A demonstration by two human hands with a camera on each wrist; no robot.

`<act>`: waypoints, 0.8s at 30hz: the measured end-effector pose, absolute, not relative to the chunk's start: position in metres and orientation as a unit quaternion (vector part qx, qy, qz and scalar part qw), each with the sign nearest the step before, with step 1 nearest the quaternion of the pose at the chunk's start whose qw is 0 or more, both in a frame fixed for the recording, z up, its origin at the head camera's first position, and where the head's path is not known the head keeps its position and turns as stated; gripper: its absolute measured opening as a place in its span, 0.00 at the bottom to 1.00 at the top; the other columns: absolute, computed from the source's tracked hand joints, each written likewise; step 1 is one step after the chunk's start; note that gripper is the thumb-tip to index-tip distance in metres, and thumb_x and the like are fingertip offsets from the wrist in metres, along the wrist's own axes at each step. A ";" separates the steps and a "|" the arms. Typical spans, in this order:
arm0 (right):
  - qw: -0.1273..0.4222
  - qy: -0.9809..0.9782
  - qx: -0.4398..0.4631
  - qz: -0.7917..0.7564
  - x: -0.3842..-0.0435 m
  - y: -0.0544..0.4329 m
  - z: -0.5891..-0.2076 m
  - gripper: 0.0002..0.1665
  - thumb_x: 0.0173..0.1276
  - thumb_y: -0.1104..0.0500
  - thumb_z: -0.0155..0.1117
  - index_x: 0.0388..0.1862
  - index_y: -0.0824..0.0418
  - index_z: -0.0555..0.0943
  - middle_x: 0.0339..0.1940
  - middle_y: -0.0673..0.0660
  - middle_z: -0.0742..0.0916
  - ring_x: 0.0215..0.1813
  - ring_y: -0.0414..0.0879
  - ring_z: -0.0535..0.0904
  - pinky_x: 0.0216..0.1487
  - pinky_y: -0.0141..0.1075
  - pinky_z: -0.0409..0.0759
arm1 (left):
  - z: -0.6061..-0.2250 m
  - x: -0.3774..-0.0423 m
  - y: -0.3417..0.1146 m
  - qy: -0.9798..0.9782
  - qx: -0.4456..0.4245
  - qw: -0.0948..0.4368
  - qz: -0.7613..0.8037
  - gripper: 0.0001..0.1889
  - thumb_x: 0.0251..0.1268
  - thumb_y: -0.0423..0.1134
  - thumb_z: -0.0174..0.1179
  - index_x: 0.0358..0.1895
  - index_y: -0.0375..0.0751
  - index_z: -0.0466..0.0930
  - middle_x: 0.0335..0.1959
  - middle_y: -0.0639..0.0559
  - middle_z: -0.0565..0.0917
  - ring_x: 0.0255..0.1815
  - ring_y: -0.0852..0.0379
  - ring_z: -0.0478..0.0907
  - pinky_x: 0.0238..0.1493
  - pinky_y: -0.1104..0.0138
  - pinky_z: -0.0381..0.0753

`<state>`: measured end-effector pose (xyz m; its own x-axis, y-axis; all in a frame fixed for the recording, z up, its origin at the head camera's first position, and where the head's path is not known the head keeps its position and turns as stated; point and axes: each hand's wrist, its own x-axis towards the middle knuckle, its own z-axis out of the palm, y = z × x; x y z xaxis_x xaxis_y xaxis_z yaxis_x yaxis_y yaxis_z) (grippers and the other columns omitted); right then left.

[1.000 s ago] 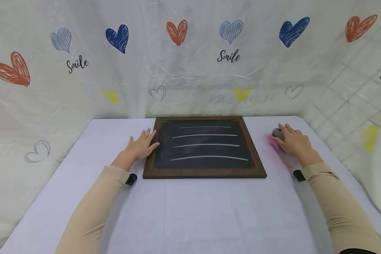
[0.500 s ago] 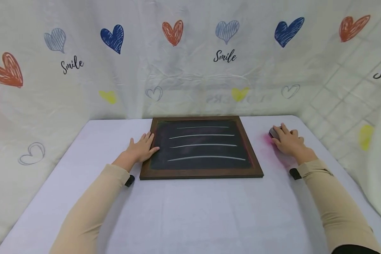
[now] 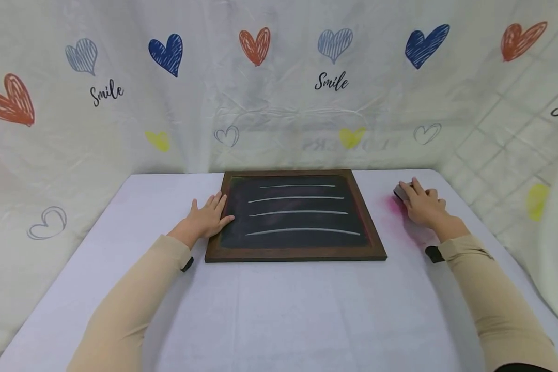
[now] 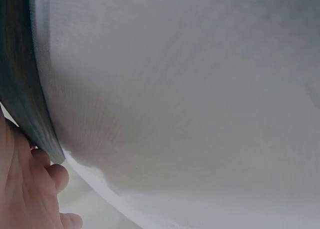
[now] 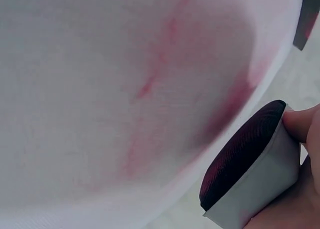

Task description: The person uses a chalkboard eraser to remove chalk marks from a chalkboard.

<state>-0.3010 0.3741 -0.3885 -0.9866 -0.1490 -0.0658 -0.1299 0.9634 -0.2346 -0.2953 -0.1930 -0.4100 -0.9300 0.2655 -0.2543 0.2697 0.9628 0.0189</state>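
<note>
A framed chalkboard (image 3: 295, 253) lies on the white table, with several white chalk lines (image 3: 302, 230) across its black surface. My left hand (image 3: 203, 219) rests on its left frame, fingers spread and straight, the thumb over the edge of the black surface. In the left wrist view the fingers (image 4: 37, 174) lie beside the dark wooden frame (image 4: 25, 99). To the right of the board, my right hand (image 3: 425, 206) grips a grey chalkboard eraser (image 3: 401, 192). The right wrist view shows the eraser (image 5: 250, 174) tilted, its black felt face turned toward the table, thumb and fingers on opposite sides.
Pink chalk dust (image 3: 392, 204) stains the white tablecloth (image 3: 279, 315) near the right hand. Behind the table hangs a white curtain (image 3: 279, 103) printed with hearts and "Smile". A dark band is on each wrist, such as the right wristband (image 3: 433, 254).
The right hand's fingers have closed more around the eraser, which is now tilted. The left hand stays on the board's frame, its fingers slightly lower. The head view has shifted a little.
</note>
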 end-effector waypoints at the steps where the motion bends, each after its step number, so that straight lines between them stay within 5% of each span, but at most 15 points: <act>1: 0.037 0.990 -0.075 -0.116 -0.301 0.373 -0.388 0.34 0.83 0.60 0.39 0.83 0.62 0.46 0.81 0.76 0.43 0.68 0.84 0.50 0.55 0.74 0.56 | -0.409 -0.295 -0.193 0.982 0.135 0.129 -0.008 0.42 0.84 0.60 0.36 0.83 0.32 0.38 0.84 0.35 0.40 0.83 0.39 0.42 0.74 0.32 0.37; 24: -0.050 0.968 -0.219 -0.115 -0.271 0.311 -0.371 0.30 0.83 0.60 0.49 0.80 0.59 0.59 0.81 0.72 0.58 0.66 0.78 0.62 0.52 0.69 0.65 | -0.407 -0.293 -0.191 0.983 0.139 0.123 0.008 0.42 0.84 0.60 0.36 0.83 0.31 0.39 0.84 0.34 0.41 0.83 0.39 0.41 0.74 0.33 0.36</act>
